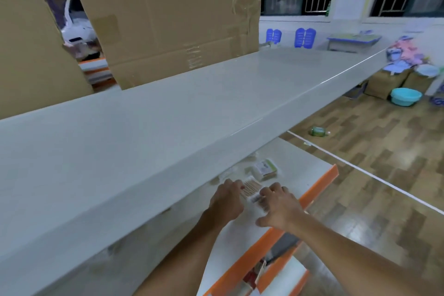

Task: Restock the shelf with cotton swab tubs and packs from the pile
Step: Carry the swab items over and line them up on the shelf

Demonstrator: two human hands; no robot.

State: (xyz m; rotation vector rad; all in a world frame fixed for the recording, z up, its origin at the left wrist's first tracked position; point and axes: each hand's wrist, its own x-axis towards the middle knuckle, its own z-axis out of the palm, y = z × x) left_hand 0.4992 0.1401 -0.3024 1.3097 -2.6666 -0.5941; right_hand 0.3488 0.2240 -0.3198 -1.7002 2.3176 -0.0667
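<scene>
A clear pack of wooden cotton swabs (251, 189) lies on the white lower shelf (298, 166) with the orange front edge. My left hand (227, 202) grips its left end with curled fingers. My right hand (276, 206) holds its right end, thumb spread toward me. Behind it sits a pack of cotton swabs with a green label (264, 168). More clear packs (228, 173) lie half hidden under the top shelf.
The wide grey top shelf (168, 127) overhangs the lower one and hides its back. Cardboard sheets (168, 14) stand behind it. An orange-edged shelf below (276, 269) holds small goods. On the wooden floor lie a green bottle (318, 131) and a teal basin (405, 96).
</scene>
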